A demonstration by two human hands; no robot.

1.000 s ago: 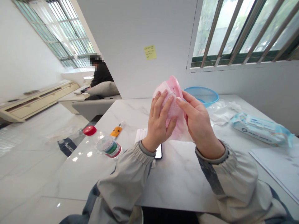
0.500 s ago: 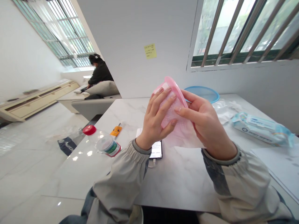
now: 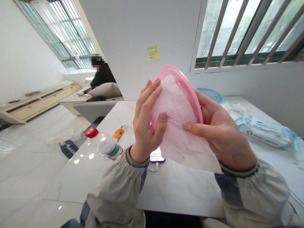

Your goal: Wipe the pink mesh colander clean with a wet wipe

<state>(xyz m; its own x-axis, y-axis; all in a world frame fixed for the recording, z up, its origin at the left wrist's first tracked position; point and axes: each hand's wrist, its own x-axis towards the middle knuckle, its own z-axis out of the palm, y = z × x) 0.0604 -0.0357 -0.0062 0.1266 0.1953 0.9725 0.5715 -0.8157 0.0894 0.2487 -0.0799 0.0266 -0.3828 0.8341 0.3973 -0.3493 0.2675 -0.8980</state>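
Note:
Above the table a pink plastic basket [image 3: 186, 83] is held tilted up between both hands. A thin white wipe [image 3: 177, 114] lies over its inner side, and the wipe's lower end hangs loose below. At the basket's left, my left hand [image 3: 148, 120] has its fingers curved along the side and its thumb on the wipe. My right hand [image 3: 216, 128] grips the right rim, thumb pressing the wipe from the front and fingers behind the rim. Part of the basket is hidden by the wipe and hands.
Left on the white table [image 3: 180, 193] are a red-capped bottle [image 3: 102, 142] and an orange item [image 3: 118, 133]. A phone [image 3: 157, 155] with a cable lies below my hands. At the right are a blue basket [image 3: 211, 95] and a wipes pack [image 3: 268, 131]. A person [image 3: 103, 74] sits far left.
The basket has come nearer and turned, showing more of its inside and the wipe. My left hand has shifted from the wipe's middle to the basket's left side; my right hand still grips the rim.

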